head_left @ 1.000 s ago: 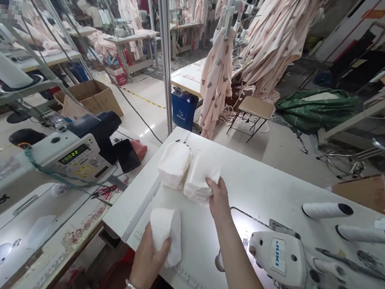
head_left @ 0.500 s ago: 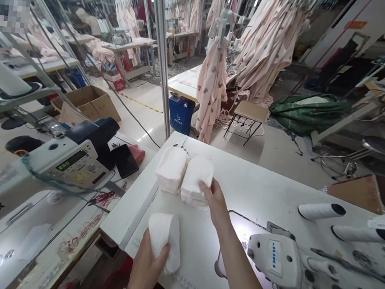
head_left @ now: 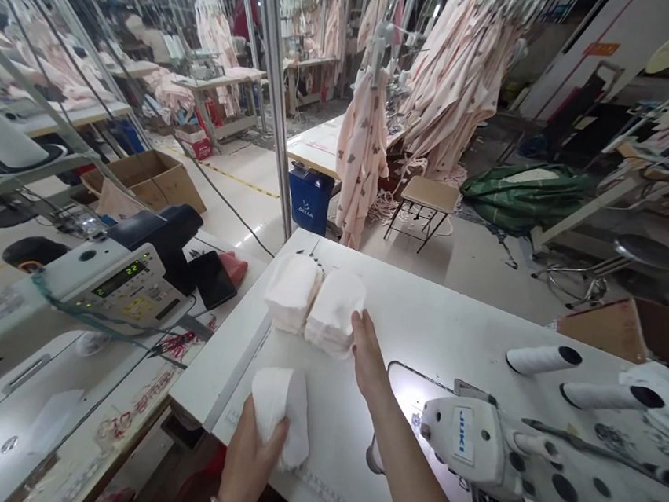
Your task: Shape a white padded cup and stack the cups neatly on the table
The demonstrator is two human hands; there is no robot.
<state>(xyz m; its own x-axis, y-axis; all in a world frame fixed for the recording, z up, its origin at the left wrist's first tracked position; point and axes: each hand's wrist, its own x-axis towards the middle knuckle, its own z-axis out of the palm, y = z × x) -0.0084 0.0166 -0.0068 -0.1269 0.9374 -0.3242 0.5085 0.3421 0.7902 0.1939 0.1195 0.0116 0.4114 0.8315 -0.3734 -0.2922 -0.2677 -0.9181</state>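
Here, a small folded bundle of soft white fabric pieces [head_left: 280, 413] is being gripped by the left hand [head_left: 252, 456], thumb and fingers pressed around its lower end, at the near edge of the white sewing table [head_left: 457, 326]. A taller stack of white fabric pieces [head_left: 333, 312] is being touched along its right side by the right hand [head_left: 367, 351], fingers extended flat, not closed. A second white stack [head_left: 293, 291] is lying just beside it, touching. A white Juki sewing machine [head_left: 473, 446] is being seen to the right.

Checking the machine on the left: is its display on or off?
On. The display on the left sewing machine shows lit green digits.
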